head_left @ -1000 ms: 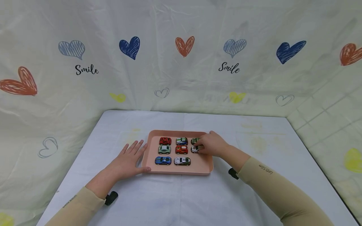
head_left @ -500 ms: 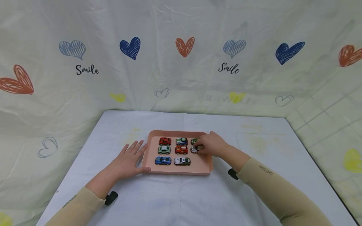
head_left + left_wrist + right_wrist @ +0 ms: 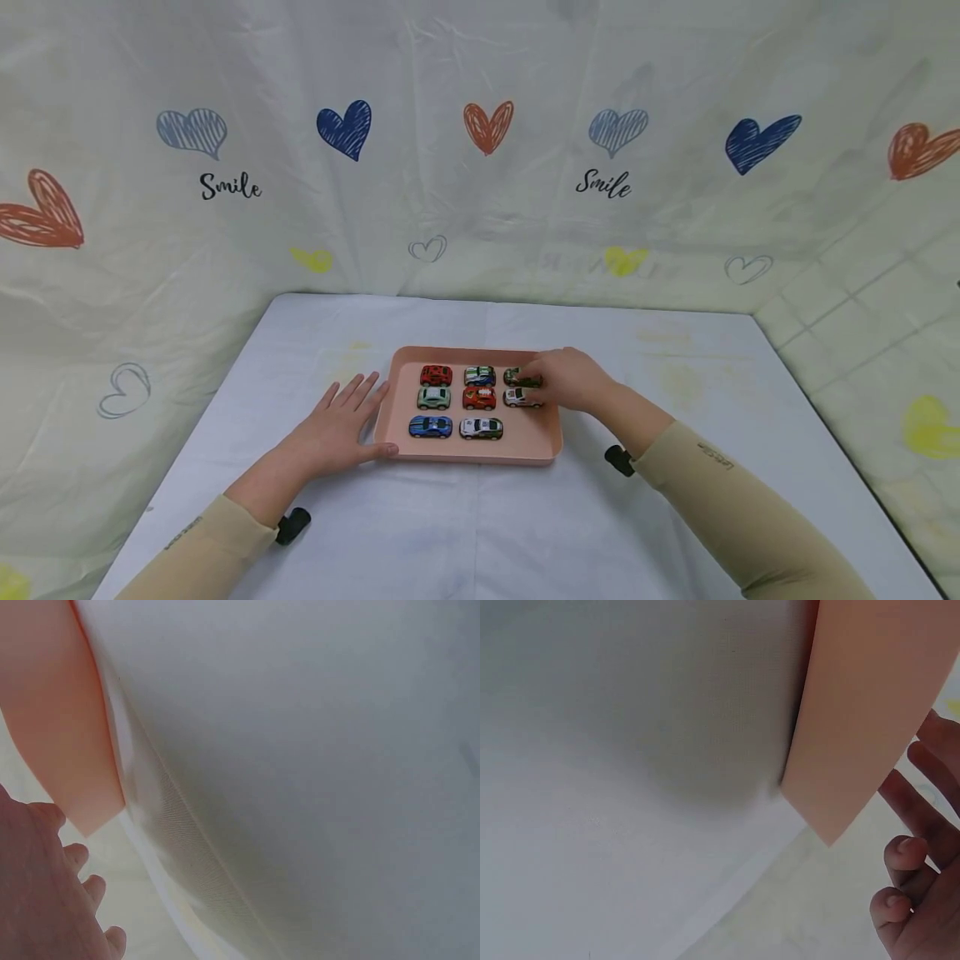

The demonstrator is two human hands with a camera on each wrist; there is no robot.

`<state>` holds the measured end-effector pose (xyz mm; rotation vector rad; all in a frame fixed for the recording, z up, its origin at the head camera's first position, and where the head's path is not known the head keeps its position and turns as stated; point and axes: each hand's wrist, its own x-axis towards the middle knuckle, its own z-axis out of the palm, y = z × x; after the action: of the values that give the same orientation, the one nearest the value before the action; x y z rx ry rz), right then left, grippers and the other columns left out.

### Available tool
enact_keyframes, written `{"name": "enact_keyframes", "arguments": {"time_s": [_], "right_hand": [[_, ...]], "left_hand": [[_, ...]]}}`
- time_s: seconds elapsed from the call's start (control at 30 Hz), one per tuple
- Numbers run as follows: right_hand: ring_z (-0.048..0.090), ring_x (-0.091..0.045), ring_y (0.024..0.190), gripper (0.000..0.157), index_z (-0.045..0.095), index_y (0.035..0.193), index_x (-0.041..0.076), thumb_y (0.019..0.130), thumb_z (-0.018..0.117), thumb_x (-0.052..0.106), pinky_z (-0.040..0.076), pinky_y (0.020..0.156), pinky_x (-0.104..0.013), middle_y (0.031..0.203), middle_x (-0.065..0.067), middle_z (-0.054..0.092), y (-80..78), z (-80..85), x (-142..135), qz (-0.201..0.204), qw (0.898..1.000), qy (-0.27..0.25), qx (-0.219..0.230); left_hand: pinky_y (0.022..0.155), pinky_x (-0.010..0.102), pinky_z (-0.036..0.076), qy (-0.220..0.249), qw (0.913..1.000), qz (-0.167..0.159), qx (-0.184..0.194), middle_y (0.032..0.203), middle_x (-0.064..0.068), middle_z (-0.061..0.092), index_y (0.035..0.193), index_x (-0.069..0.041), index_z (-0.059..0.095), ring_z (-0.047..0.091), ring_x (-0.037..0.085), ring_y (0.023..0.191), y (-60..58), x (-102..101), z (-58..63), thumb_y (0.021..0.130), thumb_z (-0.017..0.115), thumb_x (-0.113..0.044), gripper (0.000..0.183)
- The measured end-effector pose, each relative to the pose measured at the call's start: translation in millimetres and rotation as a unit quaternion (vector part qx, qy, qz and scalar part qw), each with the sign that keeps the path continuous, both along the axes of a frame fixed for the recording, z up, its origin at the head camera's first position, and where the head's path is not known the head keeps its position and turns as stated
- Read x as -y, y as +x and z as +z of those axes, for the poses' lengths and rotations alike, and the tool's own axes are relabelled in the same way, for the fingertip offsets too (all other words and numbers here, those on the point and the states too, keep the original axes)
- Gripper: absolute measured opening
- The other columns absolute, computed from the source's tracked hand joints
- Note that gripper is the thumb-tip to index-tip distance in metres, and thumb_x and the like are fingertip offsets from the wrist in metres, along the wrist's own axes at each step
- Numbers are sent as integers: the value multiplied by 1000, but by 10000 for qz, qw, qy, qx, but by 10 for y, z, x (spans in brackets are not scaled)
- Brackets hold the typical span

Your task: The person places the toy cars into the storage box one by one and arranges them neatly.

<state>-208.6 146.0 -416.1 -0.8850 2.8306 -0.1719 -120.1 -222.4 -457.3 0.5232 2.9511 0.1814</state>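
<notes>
A pink tray (image 3: 517,446) holds several small toy cars in rows. My left hand (image 3: 333,433) lies spread along the tray's left side, its thumb at the near left corner. Over the right end of the tray is my right hand (image 3: 570,379), its fingertips overlapping a dark green toy car (image 3: 513,377) and a white toy car (image 3: 517,397). In the right wrist view the tray wall (image 3: 862,712) hides the fingertips, while the other fingers (image 3: 906,855) are loosely bent. A blue toy car (image 3: 431,427) and a white-and-black toy car (image 3: 481,428) form the near row.
Left and middle columns hold a red toy car (image 3: 436,376), a mint toy car (image 3: 433,398), a white-and-green toy car (image 3: 479,377) and another red toy car (image 3: 479,398). A white cloth (image 3: 420,525) covers the table, backed by a heart-print curtain (image 3: 412,192).
My right hand has shifted slightly right, and more of the dark green and white toy cars shows beneath its fingers. My left hand stays at the tray's side.
</notes>
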Motion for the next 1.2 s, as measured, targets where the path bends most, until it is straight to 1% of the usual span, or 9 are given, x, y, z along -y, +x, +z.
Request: {"name": "enact_keyframes", "arguments": {"time_s": [0.17,0.37,0.5,0.6,0.8,0.93,1.03,1.13,1.2], "right_hand": [[64,-14,94,32,74,118,22,87,77,31,54,81,-37,112,4,70,29,73,-52,-143,9998,-87,145],[58,-12,81,35,74,119,21,87,77,35,50,72,-34,97,5,68,107,185,-212,-296,9981,-479,259],[63,-17,89,31,75,116,20,88,76,32,53,76,-37,101,4,69,143,192,-355,-303,9979,-548,167],[65,-22,98,33,75,118,20,87,77,30,54,81,-40,106,1,70,167,176,-470,-368,9977,-534,191],[64,-25,98,38,73,121,18,86,79,31,54,81,-41,105,-1,70,259,146,-700,-480,9966,-605,295],[65,-26,100,36,74,120,16,86,79,29,54,83,-42,107,-2,71,331,140,-851,-519,9958,-682,332],[65,-26,101,35,75,118,15,86,79,27,55,83,-42,110,-3,71,378,148,-967,-547,9953,-697,396],[65,-25,100,34,75,118,16,86,78,27,54,80,-39,110,-2,71,428,144,-1091,-620,9945,-707,470],[65,-24,97,33,75,117,16,86,78,28,54,77,-37,110,-2,70,457,137,-1164,-679,9940,-696,509]], "left_hand": [[120,59,6,33,10000,-23,38,165,13,16,159,-12,20,11,37,151,-17,-3,-16,82,58,-75,107],[120,58,5,9,10000,-4,-28,165,10,15,160,-15,19,10,34,151,-50,18,-108,81,55,-79,108],[120,58,6,7,9999,-8,-114,165,11,16,160,-14,20,11,35,151,-56,31,-141,81,56,-78,108],[120,58,6,-37,9999,4,-107,165,10,15,160,-15,19,11,34,151,-56,37,-144,80,54,-80,108],[120,57,5,44,10000,-6,-81,165,11,15,160,-15,19,9,34,151,-58,53,-153,80,52,-82,110],[120,57,6,28,9999,0,-123,165,10,15,160,-15,19,10,33,151,-45,48,-140,81,52,-81,108],[120,58,6,28,10000,-5,-65,165,11,16,160,-14,20,11,35,151,-23,28,-75,82,55,-78,106],[120,59,6,31,10000,-20,6,165,12,16,159,-13,20,11,36,151,-6,11,-18,83,57,-75,105],[120,59,7,45,10000,-42,-11,165,13,17,159,-12,21,12,37,151,-7,12,-15,83,57,-75,105]]}}
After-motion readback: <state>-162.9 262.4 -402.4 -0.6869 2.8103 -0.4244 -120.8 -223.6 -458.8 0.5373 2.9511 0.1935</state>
